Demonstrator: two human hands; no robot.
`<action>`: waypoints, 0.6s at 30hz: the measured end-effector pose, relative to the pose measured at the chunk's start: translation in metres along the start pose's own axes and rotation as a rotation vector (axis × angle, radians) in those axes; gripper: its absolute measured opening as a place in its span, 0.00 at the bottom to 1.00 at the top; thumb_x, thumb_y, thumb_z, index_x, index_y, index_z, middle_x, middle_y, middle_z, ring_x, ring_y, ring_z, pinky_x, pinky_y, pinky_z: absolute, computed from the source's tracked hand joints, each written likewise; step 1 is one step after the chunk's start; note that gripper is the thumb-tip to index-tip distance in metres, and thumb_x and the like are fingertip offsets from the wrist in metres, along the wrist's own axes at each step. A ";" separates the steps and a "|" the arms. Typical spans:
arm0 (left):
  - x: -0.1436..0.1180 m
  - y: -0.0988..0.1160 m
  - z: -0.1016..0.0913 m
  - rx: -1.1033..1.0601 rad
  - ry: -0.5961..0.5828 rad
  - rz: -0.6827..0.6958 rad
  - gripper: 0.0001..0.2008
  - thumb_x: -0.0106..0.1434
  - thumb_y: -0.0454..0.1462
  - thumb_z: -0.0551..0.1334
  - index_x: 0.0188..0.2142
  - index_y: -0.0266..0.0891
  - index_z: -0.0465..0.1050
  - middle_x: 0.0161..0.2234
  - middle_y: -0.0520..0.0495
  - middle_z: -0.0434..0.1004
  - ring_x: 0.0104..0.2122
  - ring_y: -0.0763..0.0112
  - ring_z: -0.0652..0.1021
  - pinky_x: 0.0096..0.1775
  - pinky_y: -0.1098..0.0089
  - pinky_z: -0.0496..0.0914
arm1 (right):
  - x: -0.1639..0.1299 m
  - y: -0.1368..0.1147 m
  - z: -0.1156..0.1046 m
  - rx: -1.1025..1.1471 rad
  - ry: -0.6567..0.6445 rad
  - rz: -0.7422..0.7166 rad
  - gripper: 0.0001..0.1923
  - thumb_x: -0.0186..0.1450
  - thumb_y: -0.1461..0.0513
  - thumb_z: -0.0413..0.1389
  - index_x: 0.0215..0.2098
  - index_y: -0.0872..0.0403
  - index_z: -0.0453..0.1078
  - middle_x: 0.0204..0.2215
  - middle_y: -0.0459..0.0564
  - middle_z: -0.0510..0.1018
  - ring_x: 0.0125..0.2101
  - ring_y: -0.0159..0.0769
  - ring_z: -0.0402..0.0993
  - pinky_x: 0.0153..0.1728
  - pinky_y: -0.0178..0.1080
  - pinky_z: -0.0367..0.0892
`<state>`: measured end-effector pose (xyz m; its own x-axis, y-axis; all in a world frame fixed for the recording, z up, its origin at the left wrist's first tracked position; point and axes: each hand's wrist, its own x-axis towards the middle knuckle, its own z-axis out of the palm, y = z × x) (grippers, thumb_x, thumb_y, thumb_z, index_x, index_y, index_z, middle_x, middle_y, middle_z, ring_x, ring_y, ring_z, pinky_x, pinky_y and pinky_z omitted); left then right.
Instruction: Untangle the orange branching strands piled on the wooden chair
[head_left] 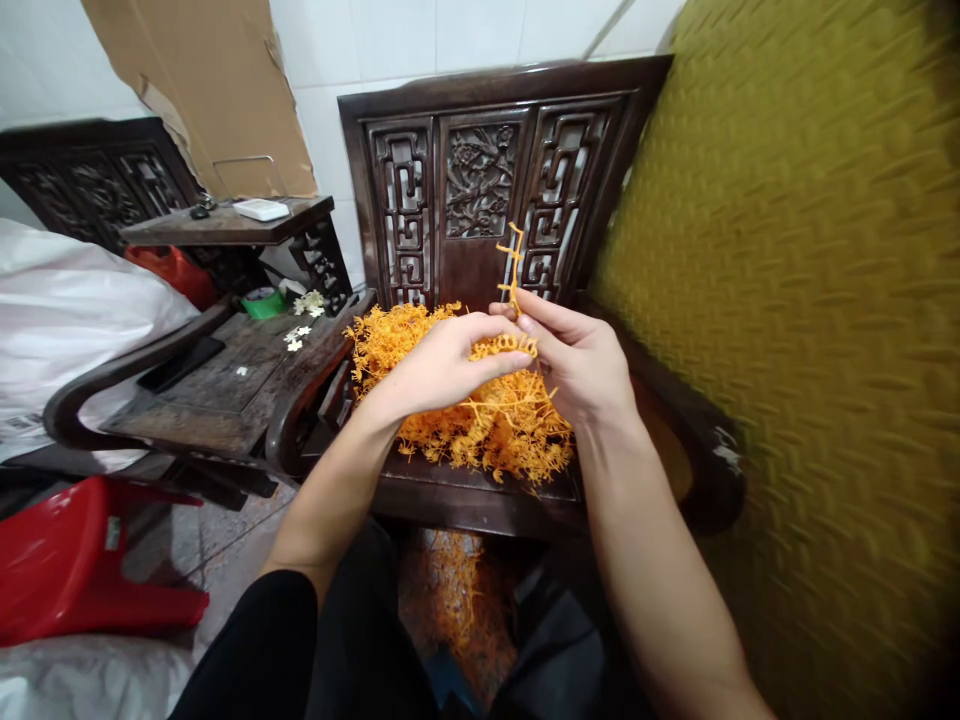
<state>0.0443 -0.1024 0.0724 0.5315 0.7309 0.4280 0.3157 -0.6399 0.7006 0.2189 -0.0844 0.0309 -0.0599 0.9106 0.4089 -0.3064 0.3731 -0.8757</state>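
Observation:
A large heap of orange plastic-looking sprigs (517,435) covers the seat of the carved dark wooden chair (476,265). Over the heap, my right hand (581,355) pinches a thin orange stem (514,262) with short side prongs, which points upward past the fingertips. Close beside it, my left hand (457,360) curls its thumb and fingers round a row of small orange ring-like pieces (506,345). The fingertips of both hands nearly meet, and where they come together is partly hidden.
To the left, a wooden chair (217,390) bears green tape (264,302) and pale small pieces (298,335). A red plastic stool (82,570) and a white sack (67,320) stand further left. A yellow-green textured panel (810,300) rises close on the right. Orange bits (454,575) lie below.

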 end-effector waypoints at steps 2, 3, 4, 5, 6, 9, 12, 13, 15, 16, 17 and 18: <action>-0.001 0.002 -0.001 -0.009 -0.002 -0.004 0.12 0.69 0.41 0.66 0.46 0.37 0.82 0.49 0.45 0.85 0.49 0.63 0.81 0.56 0.62 0.71 | 0.002 0.002 -0.001 0.001 0.025 0.013 0.21 0.57 0.54 0.73 0.48 0.47 0.84 0.45 0.50 0.88 0.46 0.43 0.85 0.49 0.51 0.82; -0.001 0.003 -0.001 -0.020 0.000 -0.007 0.12 0.69 0.42 0.66 0.45 0.37 0.82 0.48 0.45 0.85 0.48 0.63 0.81 0.56 0.63 0.71 | 0.002 0.003 -0.001 -0.002 0.039 0.011 0.21 0.57 0.53 0.73 0.48 0.47 0.84 0.44 0.50 0.88 0.45 0.42 0.85 0.47 0.50 0.82; -0.001 0.005 0.000 -0.028 0.006 -0.011 0.12 0.69 0.42 0.66 0.43 0.37 0.82 0.47 0.46 0.85 0.47 0.63 0.81 0.55 0.63 0.71 | 0.002 0.004 -0.001 -0.008 0.056 0.005 0.21 0.56 0.53 0.74 0.48 0.48 0.84 0.43 0.50 0.88 0.43 0.41 0.85 0.44 0.49 0.82; -0.001 0.006 0.001 -0.024 0.016 -0.019 0.11 0.69 0.43 0.66 0.41 0.36 0.82 0.45 0.46 0.85 0.46 0.64 0.81 0.53 0.63 0.71 | 0.002 0.005 0.000 -0.015 0.077 -0.001 0.21 0.56 0.53 0.73 0.47 0.48 0.84 0.42 0.50 0.88 0.41 0.40 0.85 0.41 0.47 0.82; -0.001 0.008 0.002 -0.004 0.031 -0.029 0.11 0.68 0.43 0.66 0.39 0.36 0.81 0.42 0.47 0.85 0.43 0.65 0.81 0.50 0.64 0.71 | 0.001 0.006 0.002 -0.019 0.099 -0.009 0.21 0.56 0.53 0.73 0.47 0.48 0.83 0.41 0.50 0.88 0.39 0.40 0.84 0.39 0.46 0.81; -0.003 0.017 0.006 0.144 0.089 -0.052 0.10 0.67 0.40 0.65 0.32 0.36 0.79 0.32 0.49 0.81 0.33 0.68 0.76 0.40 0.66 0.69 | -0.002 0.007 0.010 -0.006 0.137 -0.014 0.20 0.56 0.54 0.73 0.45 0.49 0.83 0.39 0.49 0.87 0.34 0.37 0.82 0.34 0.43 0.78; -0.013 0.035 0.006 0.247 0.114 -0.023 0.11 0.66 0.37 0.65 0.28 0.36 0.77 0.29 0.50 0.78 0.30 0.69 0.74 0.38 0.66 0.67 | 0.001 0.011 0.010 0.020 0.161 -0.009 0.21 0.55 0.54 0.73 0.46 0.50 0.82 0.38 0.49 0.86 0.30 0.34 0.77 0.30 0.40 0.73; -0.019 0.043 0.005 0.239 0.072 0.003 0.11 0.67 0.37 0.65 0.27 0.37 0.77 0.29 0.49 0.78 0.30 0.69 0.75 0.38 0.65 0.67 | 0.004 0.013 0.004 0.029 0.202 -0.008 0.22 0.55 0.54 0.72 0.46 0.50 0.81 0.39 0.49 0.86 0.26 0.31 0.73 0.26 0.38 0.69; -0.035 0.063 0.000 0.159 -0.084 0.061 0.11 0.69 0.38 0.64 0.28 0.40 0.77 0.29 0.49 0.79 0.31 0.68 0.77 0.37 0.65 0.70 | 0.012 0.015 -0.013 0.066 0.333 0.008 0.23 0.54 0.54 0.72 0.47 0.49 0.80 0.40 0.46 0.85 0.20 0.24 0.60 0.20 0.35 0.57; -0.044 0.073 -0.003 0.101 -0.168 0.079 0.11 0.70 0.39 0.64 0.30 0.41 0.78 0.30 0.49 0.80 0.31 0.68 0.78 0.37 0.65 0.71 | 0.017 0.014 -0.024 0.112 0.417 0.025 0.22 0.52 0.55 0.73 0.45 0.48 0.79 0.39 0.45 0.84 0.19 0.23 0.54 0.19 0.34 0.51; -0.052 0.082 -0.007 0.041 -0.205 0.089 0.10 0.70 0.40 0.65 0.32 0.43 0.79 0.31 0.48 0.81 0.32 0.67 0.79 0.38 0.65 0.72 | 0.020 0.012 -0.035 0.158 0.462 0.062 0.21 0.51 0.57 0.73 0.42 0.47 0.79 0.40 0.43 0.83 0.19 0.22 0.52 0.19 0.34 0.47; -0.060 0.089 -0.010 0.006 -0.186 0.094 0.09 0.70 0.41 0.65 0.33 0.44 0.79 0.32 0.48 0.82 0.33 0.67 0.79 0.38 0.65 0.73 | 0.022 0.009 -0.045 0.197 0.436 0.115 0.19 0.51 0.59 0.74 0.41 0.44 0.79 0.41 0.42 0.83 0.21 0.23 0.53 0.20 0.35 0.47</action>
<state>0.0329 -0.2011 0.1147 0.6949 0.6116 0.3782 0.2621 -0.7052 0.6588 0.2575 -0.0532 0.0209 0.2864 0.9493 0.1296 -0.4976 0.2630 -0.8266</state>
